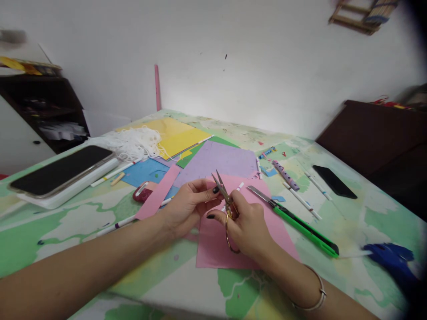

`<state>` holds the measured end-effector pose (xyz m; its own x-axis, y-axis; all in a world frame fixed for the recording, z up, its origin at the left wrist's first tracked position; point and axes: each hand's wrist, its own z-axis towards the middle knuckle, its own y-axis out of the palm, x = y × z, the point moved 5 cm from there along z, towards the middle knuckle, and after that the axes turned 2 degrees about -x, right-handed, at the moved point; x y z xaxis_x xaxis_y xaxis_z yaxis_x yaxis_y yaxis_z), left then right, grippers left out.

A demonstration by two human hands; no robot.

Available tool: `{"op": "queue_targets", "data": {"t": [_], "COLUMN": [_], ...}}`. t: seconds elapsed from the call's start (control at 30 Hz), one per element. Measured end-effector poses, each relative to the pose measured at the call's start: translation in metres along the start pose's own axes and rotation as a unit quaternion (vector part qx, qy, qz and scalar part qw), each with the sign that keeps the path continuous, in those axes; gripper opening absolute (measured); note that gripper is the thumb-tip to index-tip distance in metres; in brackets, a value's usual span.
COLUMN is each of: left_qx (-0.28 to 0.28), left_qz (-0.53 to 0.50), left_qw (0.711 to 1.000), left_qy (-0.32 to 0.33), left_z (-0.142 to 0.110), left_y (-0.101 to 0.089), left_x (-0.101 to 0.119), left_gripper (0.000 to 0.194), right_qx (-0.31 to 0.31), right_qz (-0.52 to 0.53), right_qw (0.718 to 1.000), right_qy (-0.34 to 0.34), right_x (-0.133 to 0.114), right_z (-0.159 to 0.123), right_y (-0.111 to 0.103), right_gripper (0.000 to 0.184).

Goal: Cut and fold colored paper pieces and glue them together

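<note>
My right hand (pixel 248 218) is wrapped round the handles of small scissors (pixel 220 183) with gold-coloured loops. Their two blades point up and left, slightly apart. Close beside the blades, my left hand (pixel 193 200) has its thumb and fingers pinched together. Whatever it pinches is too small or too hidden to name. Under both hands lies a pink foam or paper sheet (pixel 220 249). A narrow pink strip (pixel 158 195) rests to the left of my left hand, partly over a dark red and pink object (pixel 143 192).
A green box cutter (pixel 305 229), blade out, lies right of the pink sheet, near white sticks (pixel 302 200) and a phone (pixel 334 181). Behind are purple (pixel 220 160) and yellow (pixel 180 133) sheets and white string (pixel 133 141). Another phone (pixel 63 169) sits left, a blue tool (pixel 390 258) far right.
</note>
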<state>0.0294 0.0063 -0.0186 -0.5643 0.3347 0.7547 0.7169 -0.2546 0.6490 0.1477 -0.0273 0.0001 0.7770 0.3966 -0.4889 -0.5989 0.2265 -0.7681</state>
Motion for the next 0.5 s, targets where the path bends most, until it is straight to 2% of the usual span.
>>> {"op": "queue_targets", "data": {"t": [0.5], "left_qx": [-0.017], "left_qz": [0.034], "left_qw": [0.999], "left_qy": [0.032], "left_z": [0.0007], "left_y": [-0.0023], "left_x": [0.0065], "left_gripper": [0.010], "right_qx": [-0.011], "right_qz": [0.015], "right_qw": [1.000], "right_qy": [0.017], "right_x": [0.0034], "right_z": [0.0009], "right_y": [-0.0008], "right_gripper": [0.033]}}
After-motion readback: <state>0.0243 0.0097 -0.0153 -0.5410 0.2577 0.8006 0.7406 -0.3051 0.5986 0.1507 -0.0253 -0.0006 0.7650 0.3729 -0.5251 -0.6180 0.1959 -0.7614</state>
